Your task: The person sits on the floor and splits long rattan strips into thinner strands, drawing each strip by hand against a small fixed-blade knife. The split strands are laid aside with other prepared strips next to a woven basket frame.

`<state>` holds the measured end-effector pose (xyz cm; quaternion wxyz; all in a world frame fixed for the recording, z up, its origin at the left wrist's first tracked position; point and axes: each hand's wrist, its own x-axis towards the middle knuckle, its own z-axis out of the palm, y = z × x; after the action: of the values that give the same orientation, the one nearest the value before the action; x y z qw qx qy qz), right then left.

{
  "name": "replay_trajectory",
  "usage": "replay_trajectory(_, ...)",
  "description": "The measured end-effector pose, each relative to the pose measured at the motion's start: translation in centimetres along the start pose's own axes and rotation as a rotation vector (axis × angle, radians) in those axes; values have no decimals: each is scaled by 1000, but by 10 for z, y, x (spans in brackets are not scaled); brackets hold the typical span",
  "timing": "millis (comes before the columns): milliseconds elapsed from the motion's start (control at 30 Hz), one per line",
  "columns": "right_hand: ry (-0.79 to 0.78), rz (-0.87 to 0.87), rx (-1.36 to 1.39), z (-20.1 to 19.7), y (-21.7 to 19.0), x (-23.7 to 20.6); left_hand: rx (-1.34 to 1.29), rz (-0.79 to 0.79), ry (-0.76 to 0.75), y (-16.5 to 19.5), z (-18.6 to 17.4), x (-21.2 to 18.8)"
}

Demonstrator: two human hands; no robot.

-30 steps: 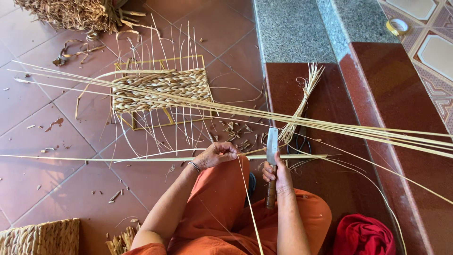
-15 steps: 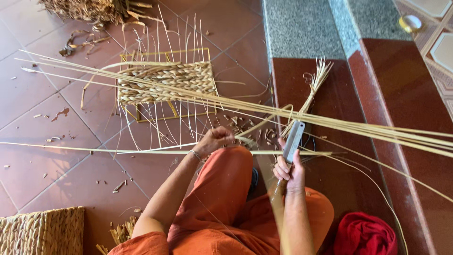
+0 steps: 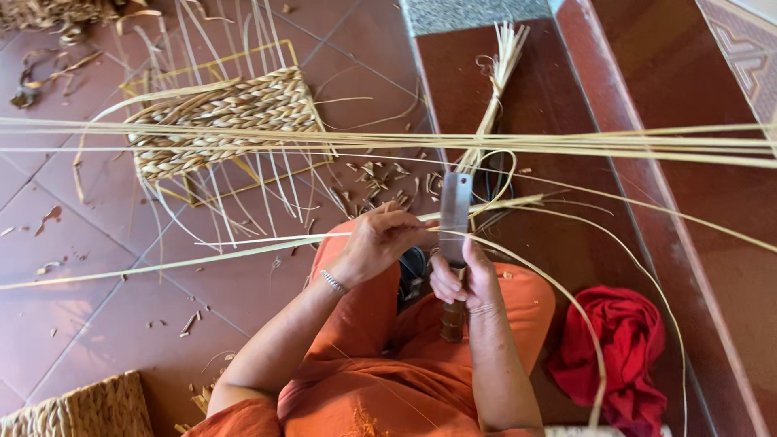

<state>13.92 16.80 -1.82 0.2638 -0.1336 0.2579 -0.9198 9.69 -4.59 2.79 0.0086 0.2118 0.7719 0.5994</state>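
Person is sitting on the tiled floor [image 3: 97, 324] in orange trousers, splitting cane by the look of it. The right hand [image 3: 465, 279] has its grip wrapped tight round the wooden handle of a flat-bladed knife [image 3: 455, 218], blade pointing up and away from the body. The left hand [image 3: 376, 243] sits just left of the blade, fingers pinched together on a thin pale cane strip [image 3: 243, 247] that runs off to the left across the tiles; the strip meets the blade at about mid-height, though I can't quite tell whether the edge is actually in it. Past the hands a long bundle of cane strips [image 3: 607, 146] lies across the whole view, and a tied sheaf [image 3: 494, 89] stands on the dark red step. To the upper left is a half-woven basket [image 3: 222, 121] on a yellow wire frame with loose stakes sticking out. A red cloth [image 3: 611, 340] is bunched by the right knee, and a woven mat [image 3: 81, 409] peeks in bottom left.
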Motion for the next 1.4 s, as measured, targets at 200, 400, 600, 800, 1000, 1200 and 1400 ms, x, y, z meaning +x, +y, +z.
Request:
replay_trajectory(200, -141, -20, 63, 28, 2, -16, 91, 206, -30, 63, -14, -19)
replay_trajectory(400, -73, 190, 244, 97, 4, -63, -33, 260, -186, 116, -44, -54)
replay_trajectory(600, -380, 191, -72, 132, -15, -75, -148, 554, -217, 143, -58, -63)
replay_trajectory(800, -408, 157, -170, 148, -24, -71, -154, 592, -229, 143, -59, -55)
replay_trajectory(1000, -293, 129, -147, 139, -24, -79, 159, 413, -52, 137, -58, -59)
replay_trajectory(1200, -26, 3, 69, 133, -13, -78, -100, 276, -198, 88, -54, -38)
replay_trajectory(1400, 93, -65, 77, 87, -11, -47, -211, 315, -337, 75, -46, -25)
